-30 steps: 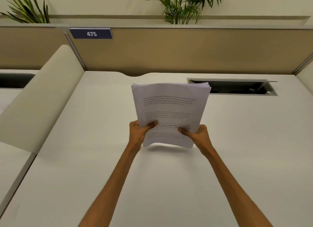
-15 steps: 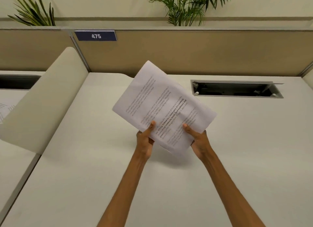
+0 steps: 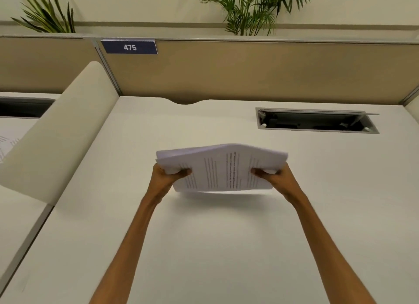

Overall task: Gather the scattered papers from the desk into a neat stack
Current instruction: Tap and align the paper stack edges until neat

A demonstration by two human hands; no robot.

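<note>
The papers [image 3: 223,167] were one stack, held above the desk [image 3: 226,247] between two hands, the left hand [image 3: 166,175] and right hand [image 3: 277,176] each pinching one short end. The middle bowed upward between the thumbs; I think sheets could slip out if either grip loosened.

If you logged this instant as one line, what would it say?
left hand: grips paper stack | right hand: grips stack | stack: sideways, above desk
</note>
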